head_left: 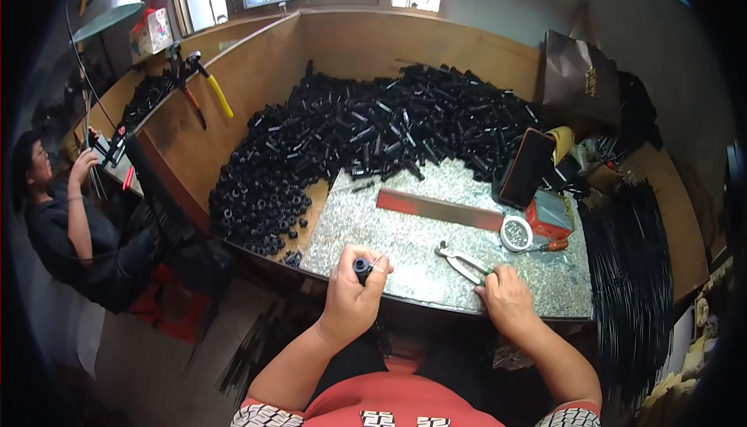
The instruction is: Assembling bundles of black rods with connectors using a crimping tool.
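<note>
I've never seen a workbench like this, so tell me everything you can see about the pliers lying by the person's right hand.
The pliers are a bare, silvery metal tool lying flat on the speckled grey worktop. Their jaws point up and left, slightly parted, and the handles run down and right to the right hand, whose fingertips rest on the handle ends. Whether the hand is gripping or only touching them is unclear. Nothing else touches them.
</note>
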The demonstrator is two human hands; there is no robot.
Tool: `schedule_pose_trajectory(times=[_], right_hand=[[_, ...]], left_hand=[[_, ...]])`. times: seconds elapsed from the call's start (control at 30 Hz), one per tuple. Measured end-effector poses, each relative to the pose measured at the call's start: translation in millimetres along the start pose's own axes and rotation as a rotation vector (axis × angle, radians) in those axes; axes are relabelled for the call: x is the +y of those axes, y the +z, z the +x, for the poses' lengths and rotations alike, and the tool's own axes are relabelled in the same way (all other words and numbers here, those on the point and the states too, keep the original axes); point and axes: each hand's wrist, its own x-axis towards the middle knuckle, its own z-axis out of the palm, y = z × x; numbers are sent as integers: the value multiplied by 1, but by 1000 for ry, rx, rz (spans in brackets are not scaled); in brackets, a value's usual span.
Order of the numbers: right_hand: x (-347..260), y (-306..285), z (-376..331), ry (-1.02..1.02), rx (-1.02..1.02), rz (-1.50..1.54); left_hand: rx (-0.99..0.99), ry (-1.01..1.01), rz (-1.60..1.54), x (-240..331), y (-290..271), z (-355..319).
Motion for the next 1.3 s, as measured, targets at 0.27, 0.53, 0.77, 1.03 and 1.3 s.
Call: schedule_pose_trajectory(times=[0.27,0.53,0.77,1.03,1.3], right_hand=[[-1,-26,-7,97,196,690],[-25,-76,-3,-204,306,242],[-32,-85,16,-273,487,-162],[-32,-75,32,-324,582,-409],[-41,-70,31,-354,482,-309]], left_hand=[[-98,-3,-44,6,-7,1],[-281,-93,-81,5,-2,-1],[-273,-6,-16,-25,-1,-10],[-335,-7,-77,-37,-5,-15],[-124,-133,-135,-23,10,-18]])
